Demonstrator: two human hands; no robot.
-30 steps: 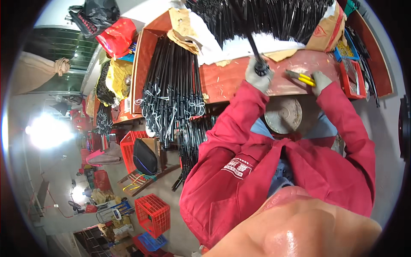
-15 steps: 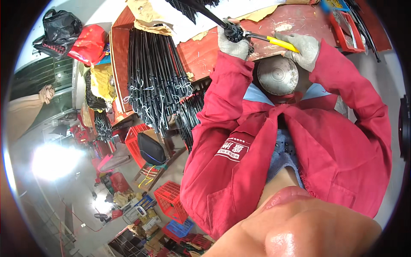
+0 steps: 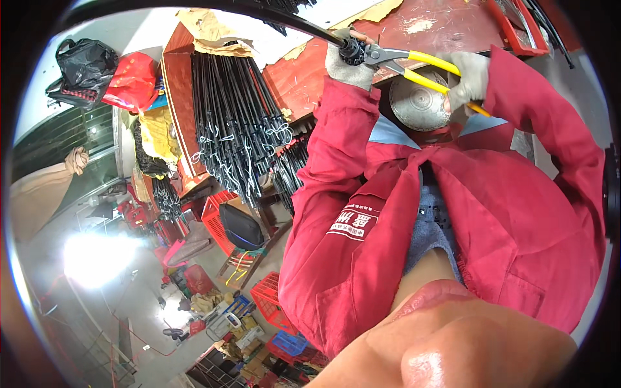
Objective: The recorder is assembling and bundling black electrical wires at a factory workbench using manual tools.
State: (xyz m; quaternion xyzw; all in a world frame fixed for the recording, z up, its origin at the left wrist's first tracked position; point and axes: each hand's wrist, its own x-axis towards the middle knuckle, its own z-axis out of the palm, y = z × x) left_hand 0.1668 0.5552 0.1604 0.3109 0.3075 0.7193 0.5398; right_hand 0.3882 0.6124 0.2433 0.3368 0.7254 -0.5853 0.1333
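My left hand (image 3: pixel 349 68), in a grey work glove, is wrapped round the ribbed hub (image 3: pixel 353 50) of a long black shaft (image 3: pixel 291 21) that looks like part of an umbrella frame. The shaft runs up and left out of my grip. In my gloved right hand (image 3: pixel 471 79) is a pair of pliers (image 3: pixel 432 70) with yellow handles, spread apart. Its metal jaws are at the hub, beside my left fingers; whether they bite on anything is too small to tell. Under the pliers is a round, worn metal disc (image 3: pixel 420 103).
A red-topped workbench (image 3: pixel 446 32) lies beyond my hands, with a red tray (image 3: pixel 522 29) at its right end. Bundled black shafts with white strings (image 3: pixel 236 123) hang over the left edge. A red crate (image 3: pixel 268 301) and a black bag (image 3: pixel 239 226) stand lower left.
The pliers' handles have spread wide, and my right hand has shifted slightly down with them. My left hand stays on the hub; the shaft now slants more flatly to the left.
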